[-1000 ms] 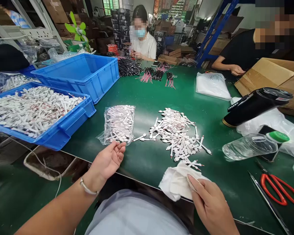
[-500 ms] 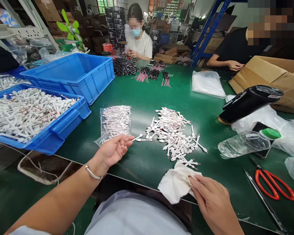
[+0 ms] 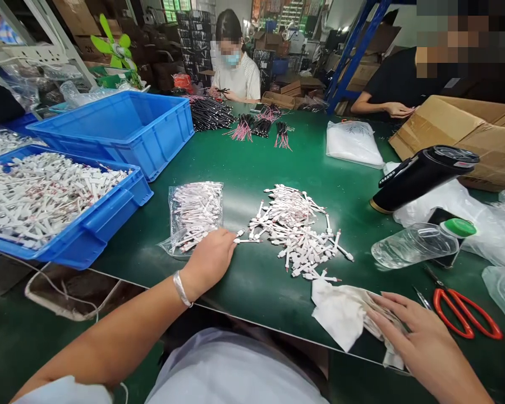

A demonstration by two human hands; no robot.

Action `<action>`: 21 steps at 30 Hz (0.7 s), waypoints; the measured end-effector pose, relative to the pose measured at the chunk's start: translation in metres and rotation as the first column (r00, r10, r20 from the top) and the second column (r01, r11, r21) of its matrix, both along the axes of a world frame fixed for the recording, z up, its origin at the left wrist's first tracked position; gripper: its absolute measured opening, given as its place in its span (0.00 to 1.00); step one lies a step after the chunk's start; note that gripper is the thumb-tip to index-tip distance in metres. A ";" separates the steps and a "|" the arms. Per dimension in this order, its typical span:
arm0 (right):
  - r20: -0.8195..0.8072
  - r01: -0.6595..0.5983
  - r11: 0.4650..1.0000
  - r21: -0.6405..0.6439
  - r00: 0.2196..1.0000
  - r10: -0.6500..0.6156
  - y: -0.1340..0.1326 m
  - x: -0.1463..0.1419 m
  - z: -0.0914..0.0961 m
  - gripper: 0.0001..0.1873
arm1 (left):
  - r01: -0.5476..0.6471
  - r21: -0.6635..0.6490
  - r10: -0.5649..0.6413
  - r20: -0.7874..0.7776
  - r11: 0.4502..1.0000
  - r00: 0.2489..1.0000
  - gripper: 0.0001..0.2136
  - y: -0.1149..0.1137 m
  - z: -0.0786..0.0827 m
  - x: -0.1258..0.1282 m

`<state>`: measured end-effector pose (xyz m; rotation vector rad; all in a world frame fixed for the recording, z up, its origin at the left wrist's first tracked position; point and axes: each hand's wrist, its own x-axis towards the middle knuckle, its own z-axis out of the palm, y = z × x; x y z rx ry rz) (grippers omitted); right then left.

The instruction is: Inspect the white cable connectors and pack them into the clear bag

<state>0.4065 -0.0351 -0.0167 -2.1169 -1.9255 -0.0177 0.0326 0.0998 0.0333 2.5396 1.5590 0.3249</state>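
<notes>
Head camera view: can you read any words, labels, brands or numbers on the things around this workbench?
Nothing here can be read with certainty.
white plastic bag: dark printed characters, too blurred to read.
black cylinder: small white marking on its side, too small to read.

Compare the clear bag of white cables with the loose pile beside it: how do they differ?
The clear plastic bag keeps its leads packed in a tight bundle, while the loose pile lies unwrapped, with leads pointing every way. The pile spreads wider than the bag. The bag lies to the left of the pile, and the left hand lies between them. Both hold white leads with pinkish markings and lie on the green mat.
</notes>
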 end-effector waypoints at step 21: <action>-0.633 -0.228 0.941 0.252 0.697 0.338 -0.002 -0.154 0.023 0.19 | 0.360 -0.757 0.600 0.653 0.546 0.462 0.13 -0.050 0.017 0.031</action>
